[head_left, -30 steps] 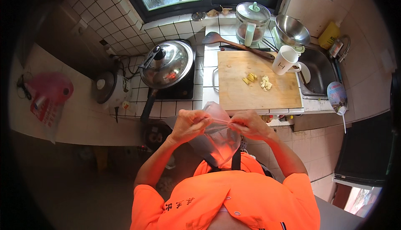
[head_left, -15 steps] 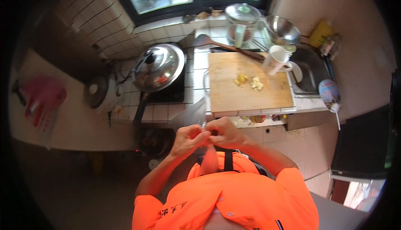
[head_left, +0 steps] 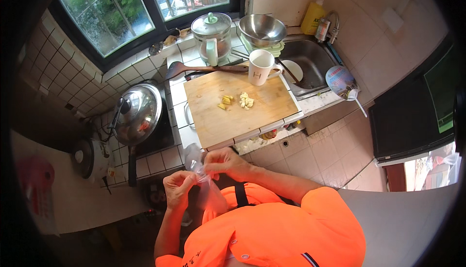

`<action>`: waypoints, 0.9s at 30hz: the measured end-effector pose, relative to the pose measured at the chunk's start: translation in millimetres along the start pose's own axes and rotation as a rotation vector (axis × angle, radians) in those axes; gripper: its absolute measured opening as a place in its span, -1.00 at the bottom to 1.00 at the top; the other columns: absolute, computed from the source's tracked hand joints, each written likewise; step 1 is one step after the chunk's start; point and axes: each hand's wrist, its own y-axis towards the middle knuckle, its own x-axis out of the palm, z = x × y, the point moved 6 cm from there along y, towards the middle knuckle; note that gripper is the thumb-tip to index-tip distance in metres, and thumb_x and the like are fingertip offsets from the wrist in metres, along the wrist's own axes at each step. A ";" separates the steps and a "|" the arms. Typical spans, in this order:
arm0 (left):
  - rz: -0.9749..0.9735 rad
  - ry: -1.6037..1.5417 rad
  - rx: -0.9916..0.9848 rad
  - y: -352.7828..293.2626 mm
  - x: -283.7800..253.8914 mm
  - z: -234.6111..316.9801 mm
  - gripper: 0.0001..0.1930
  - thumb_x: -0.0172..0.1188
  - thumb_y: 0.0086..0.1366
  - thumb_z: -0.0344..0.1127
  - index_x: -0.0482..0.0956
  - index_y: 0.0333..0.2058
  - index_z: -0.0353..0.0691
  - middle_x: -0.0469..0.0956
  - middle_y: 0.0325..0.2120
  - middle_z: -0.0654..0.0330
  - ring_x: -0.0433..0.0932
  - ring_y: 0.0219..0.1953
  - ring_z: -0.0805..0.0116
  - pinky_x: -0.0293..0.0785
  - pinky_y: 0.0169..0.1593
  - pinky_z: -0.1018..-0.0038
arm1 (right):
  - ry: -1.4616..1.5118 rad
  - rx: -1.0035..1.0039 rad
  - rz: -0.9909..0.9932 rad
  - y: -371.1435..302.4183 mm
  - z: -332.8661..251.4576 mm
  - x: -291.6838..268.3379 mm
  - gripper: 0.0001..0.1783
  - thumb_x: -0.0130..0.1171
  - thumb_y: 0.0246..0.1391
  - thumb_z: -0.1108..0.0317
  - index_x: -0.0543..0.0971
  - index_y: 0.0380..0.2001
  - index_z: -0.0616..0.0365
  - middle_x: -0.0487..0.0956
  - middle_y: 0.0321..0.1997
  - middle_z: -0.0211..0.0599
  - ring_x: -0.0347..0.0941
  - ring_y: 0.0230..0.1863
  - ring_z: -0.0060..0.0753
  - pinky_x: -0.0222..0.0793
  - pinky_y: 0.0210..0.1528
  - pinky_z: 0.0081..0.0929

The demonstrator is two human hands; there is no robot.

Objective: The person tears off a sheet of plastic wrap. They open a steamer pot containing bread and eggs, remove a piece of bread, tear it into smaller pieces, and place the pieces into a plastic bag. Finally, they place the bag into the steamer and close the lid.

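Bag (head_left: 200, 171) is pinched between both hands, its long axis upright. Left hand (head_left: 178, 188) is closed low on it; right hand (head_left: 224, 162) is closed near the top, below the board (head_left: 238, 108).

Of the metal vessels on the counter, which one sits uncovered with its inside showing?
The steel mixing bowl beside the sink. It is open and empty-looking, while the wok and the kettle-like pot both carry lids.
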 end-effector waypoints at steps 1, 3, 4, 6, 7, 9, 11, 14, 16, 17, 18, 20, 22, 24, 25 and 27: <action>0.017 -0.022 0.011 -0.4 -3.6 -0.3 -0.86 0.11 0.17 -0.58 0.53 -0.58 -0.40 0.60 -0.50 0.10 0.49 -0.49 0.52 0.43 -0.40 0.59 | 0.021 -0.032 0.064 -0.4 1.7 -7.2 -0.80 0.12 0.13 0.31 0.51 -0.50 0.21 0.53 -0.51 -0.38 0.42 -0.50 -0.63 0.35 -0.43 -0.67; 0.070 -0.059 0.037 3.2 -10.9 0.1 -0.86 0.09 0.14 -0.60 0.53 -0.58 -0.41 0.60 -0.49 0.09 0.49 -0.49 0.51 0.43 -0.39 0.58 | 0.171 -0.050 0.183 -2.8 9.3 -25.5 -0.78 0.06 0.17 0.29 0.49 -0.47 0.21 0.54 -0.46 -0.34 0.46 -0.46 -0.57 0.41 -0.34 -0.60; 0.147 -0.019 0.077 3.5 -20.6 -0.4 -0.86 0.07 0.11 -0.63 0.51 -0.60 -0.41 0.60 -0.48 0.07 0.51 -0.49 0.48 0.46 -0.37 0.56 | 0.303 -0.029 0.240 -4.5 9.0 -30.2 -0.77 0.02 0.19 0.28 0.48 -0.45 0.21 0.54 -0.42 -0.31 0.48 -0.42 -0.51 0.44 -0.27 -0.55; 0.195 -0.061 0.072 3.5 -28.1 5.3 -0.85 0.05 0.11 -0.64 0.50 -0.62 -0.40 0.60 -0.48 0.06 0.53 -0.47 0.43 0.50 -0.34 0.52 | 0.574 -0.012 0.328 -11.2 -5.5 -31.4 -0.77 -0.04 0.22 0.30 0.45 -0.45 0.20 0.53 -0.42 -0.28 0.50 -0.40 -0.45 0.44 -0.21 -0.45; 0.186 -0.113 0.101 3.0 -34.8 4.8 -0.85 0.03 0.14 -0.61 0.51 -0.58 -0.38 0.59 -0.48 0.05 0.56 -0.45 0.36 0.54 -0.32 0.47 | 0.708 -0.055 0.311 -13.8 -4.6 -42.8 -0.78 -0.05 0.23 0.30 0.44 -0.44 0.19 0.52 -0.44 -0.28 0.48 -0.42 -0.44 0.44 -0.20 -0.43; 0.205 -0.318 0.116 3.0 -46.9 3.6 -0.86 0.04 0.16 -0.58 0.51 -0.56 -0.36 0.58 -0.48 0.04 0.57 -0.44 0.32 0.55 -0.32 0.44 | 0.973 -0.142 0.291 -10.7 -2.4 -60.3 -0.79 -0.08 0.24 0.30 0.42 -0.43 0.18 0.50 -0.46 -0.28 0.46 -0.47 -0.41 0.44 -0.19 -0.38; 0.223 -0.448 0.101 -0.1 -54.6 -6.2 -0.89 0.06 0.17 -0.53 0.49 -0.53 -0.34 0.57 -0.50 0.02 0.59 -0.44 0.23 0.58 -0.32 0.37 | 1.004 -0.067 0.474 -7.8 1.1 -62.9 -0.79 -0.07 0.24 0.29 0.38 -0.44 0.15 0.45 -0.54 -0.34 0.39 -0.56 -0.46 0.43 -0.29 -0.42; 0.211 -0.624 -0.011 1.3 -43.7 -16.7 -0.97 0.05 0.18 -0.50 0.45 -0.39 -0.25 0.56 -0.46 -0.02 0.58 -0.37 0.18 0.56 -0.22 0.32 | 0.924 -0.043 0.186 -1.0 -2.5 -58.8 -0.76 -0.04 0.23 0.24 0.32 -0.50 0.07 0.31 -0.67 -0.48 0.24 -0.70 -0.57 0.30 -0.57 -0.60; 0.094 -0.758 -0.081 5.3 -23.5 -12.6 -0.60 0.09 0.19 -0.40 0.26 0.01 -0.19 0.51 -0.25 -0.11 0.56 -0.24 0.11 0.54 -0.15 0.26 | 0.753 0.014 0.212 0.6 -4.9 -57.3 -0.73 -0.01 0.22 0.21 0.30 -0.52 0.05 0.26 -0.70 -0.52 0.22 -0.72 -0.61 0.22 -0.65 -0.65; 0.036 -0.821 -0.142 6.8 -11.4 -9.0 -0.52 0.11 0.19 -0.37 0.19 0.08 -0.18 0.48 -0.20 -0.13 0.55 -0.20 0.11 0.53 -0.13 0.26 | 0.622 0.011 0.286 0.2 -5.7 -56.9 -0.73 -0.02 0.23 0.18 0.32 -0.50 0.07 0.26 -0.70 -0.52 0.18 -0.73 -0.62 0.17 -0.69 -0.66; -0.019 -0.878 -0.201 6.7 -1.0 -7.9 -0.42 0.13 0.19 -0.34 0.11 0.15 -0.16 0.45 -0.14 -0.15 0.54 -0.16 0.10 0.53 -0.12 0.25 | 0.494 0.008 0.352 1.8 -5.8 -52.2 -0.72 -0.03 0.23 0.16 0.34 -0.48 0.09 0.27 -0.69 -0.52 0.15 -0.74 -0.64 0.11 -0.72 -0.66; -0.102 -0.813 -0.273 2.2 15.1 -18.1 -0.28 0.20 0.17 -0.27 0.01 0.22 -0.21 0.38 -0.04 -0.14 0.49 -0.07 0.12 0.51 -0.09 0.27 | 0.306 0.018 0.436 4.6 -3.8 -43.5 -0.70 -0.02 0.22 0.12 0.36 -0.44 0.11 0.27 -0.69 -0.54 0.11 -0.75 -0.68 0.06 -0.75 -0.68; -0.054 -0.647 -0.391 1.6 13.2 -45.8 -0.37 0.25 0.13 -0.43 0.15 0.14 -0.31 0.48 -0.19 0.04 0.53 -0.18 0.32 0.48 -0.10 0.40 | 0.194 0.042 0.475 8.0 0.0 -34.7 -0.69 0.03 0.19 0.09 0.37 -0.43 0.12 0.25 -0.68 -0.57 0.11 -0.74 -0.72 0.06 -0.74 -0.70; -0.148 -0.355 -0.345 0.0 18.5 -43.4 -0.47 0.30 0.05 -0.52 0.33 0.02 -0.31 0.47 -0.14 0.14 0.50 -0.13 0.38 0.45 -0.05 0.45 | 0.068 0.019 0.449 10.3 5.5 -32.8 -0.71 0.10 0.15 0.11 0.39 -0.40 0.11 0.29 -0.65 -0.59 0.14 -0.71 -0.76 0.07 -0.70 -0.76; -0.127 -0.247 -0.354 -0.7 18.4 -40.4 -0.56 0.33 0.00 -0.54 0.44 -0.10 -0.31 0.51 -0.28 0.25 0.49 -0.24 0.53 0.45 -0.14 0.58 | 0.057 0.026 0.424 9.0 1.3 -28.4 -0.72 0.13 0.13 0.13 0.40 -0.39 0.11 0.30 -0.64 -0.60 0.15 -0.71 -0.77 0.07 -0.68 -0.76; -0.081 -0.066 -0.268 -0.9 3.4 -39.2 -0.65 0.32 0.01 -0.53 0.48 -0.18 -0.31 0.52 -0.35 0.29 0.49 -0.32 0.59 0.44 -0.22 0.64 | -0.092 0.045 0.296 4.8 -5.9 -20.7 -0.75 0.19 0.08 0.20 0.42 -0.35 0.12 0.35 -0.63 -0.57 0.19 -0.69 -0.76 0.11 -0.65 -0.75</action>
